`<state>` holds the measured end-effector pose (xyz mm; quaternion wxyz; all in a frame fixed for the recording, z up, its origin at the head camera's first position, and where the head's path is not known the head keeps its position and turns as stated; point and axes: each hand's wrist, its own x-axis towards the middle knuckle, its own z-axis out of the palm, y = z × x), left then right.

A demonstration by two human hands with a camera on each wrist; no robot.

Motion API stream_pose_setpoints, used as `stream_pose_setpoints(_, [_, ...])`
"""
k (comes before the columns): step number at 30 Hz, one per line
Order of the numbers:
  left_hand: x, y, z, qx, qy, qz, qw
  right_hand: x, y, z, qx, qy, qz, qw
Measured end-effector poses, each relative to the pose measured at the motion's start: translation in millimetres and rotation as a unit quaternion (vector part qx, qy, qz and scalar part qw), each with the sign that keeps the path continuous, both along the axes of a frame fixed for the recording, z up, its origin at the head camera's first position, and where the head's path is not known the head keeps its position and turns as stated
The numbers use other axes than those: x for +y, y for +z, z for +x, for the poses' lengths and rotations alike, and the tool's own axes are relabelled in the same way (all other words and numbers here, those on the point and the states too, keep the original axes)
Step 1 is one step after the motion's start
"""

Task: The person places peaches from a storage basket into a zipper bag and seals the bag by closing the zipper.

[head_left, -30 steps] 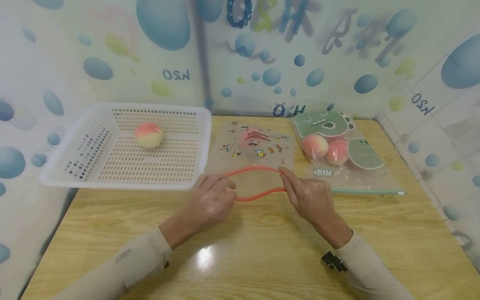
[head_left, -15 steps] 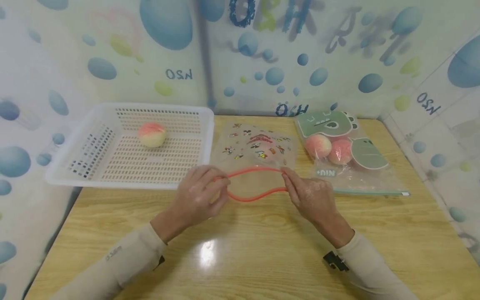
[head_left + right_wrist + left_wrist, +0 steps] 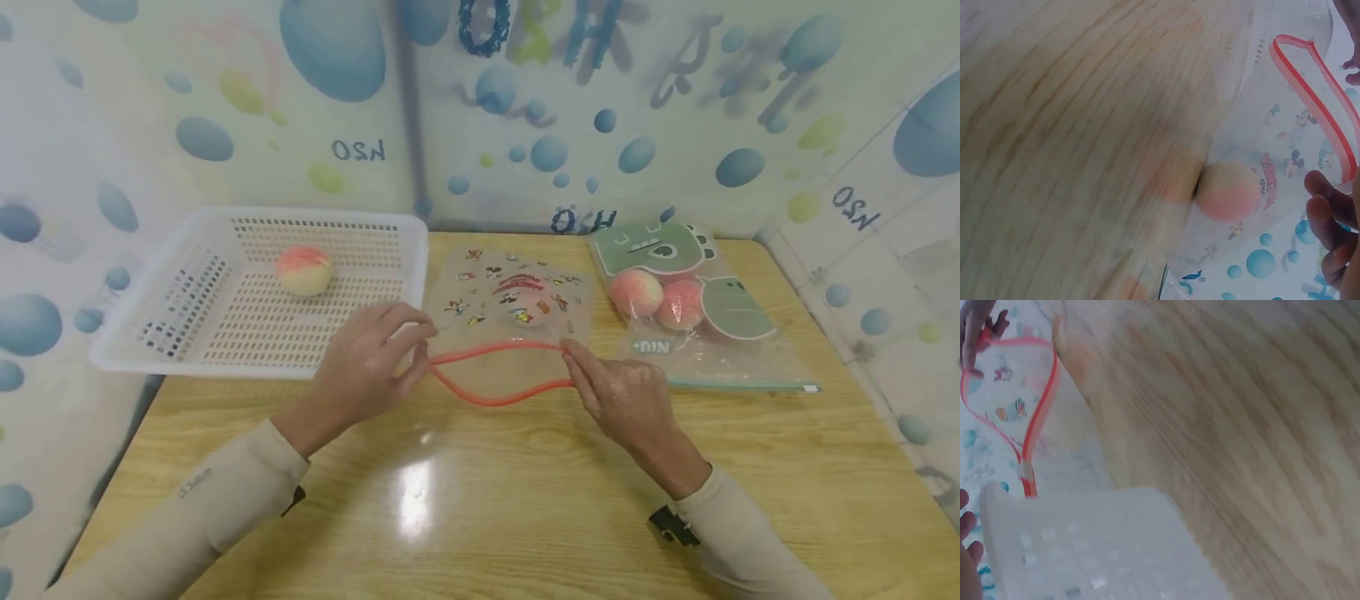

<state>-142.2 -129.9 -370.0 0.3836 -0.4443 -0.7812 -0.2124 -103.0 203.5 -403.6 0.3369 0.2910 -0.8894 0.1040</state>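
A clear zip bag [image 3: 480,327] with small cartoon prints and a red zip rim lies mid-table, its mouth spread apart. One peach [image 3: 1229,190] shows through its wall in the right wrist view. My right hand [image 3: 626,398] pinches the right end of the red rim between thumb and fingers. Off the rim's left end, my left hand [image 3: 358,365] hovers over the front right corner of the white basket [image 3: 225,369], fingers loosely bent and holding nothing. Inside the basket sits another peach [image 3: 304,272], towards the back.
At the back right lies a second zip bag [image 3: 735,358] with green animal prints and a green zip, several peaches [image 3: 636,292] inside. A patterned wall [image 3: 487,167] runs behind the wooden table [image 3: 525,500].
My left hand has let go of the bag's red rim and moved left towards the basket. The right hand keeps its grip on the rim, almost still.
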Motion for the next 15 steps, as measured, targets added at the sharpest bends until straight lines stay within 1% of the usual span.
stream_pose_setpoints(4, [-20, 2.2, -13.6, -0.026, 0.025, -0.031, 0.9989, 1, -0.3, 0.3, -0.001, 0.002, 0.000, 1.000])
stream_pose_setpoints(8, [-46, 7.8, -28.2, -0.044, 0.055, -0.049, 0.9964, 1, -0.6, 0.1, 0.000, 0.004, 0.003, 1.000])
stream_pose_setpoints(12, [-67, 12.6, -42.1, -0.062, 0.096, -0.058, 0.9918, 1, -0.8, -0.3, -0.002, 0.004, 0.004, 1.000])
stream_pose_setpoints(15, [-80, 13.1, -51.8, -0.080, 0.123, -0.072, 0.9867, 2, -1.0, -0.4, -0.002, 0.002, 0.005, 1.000])
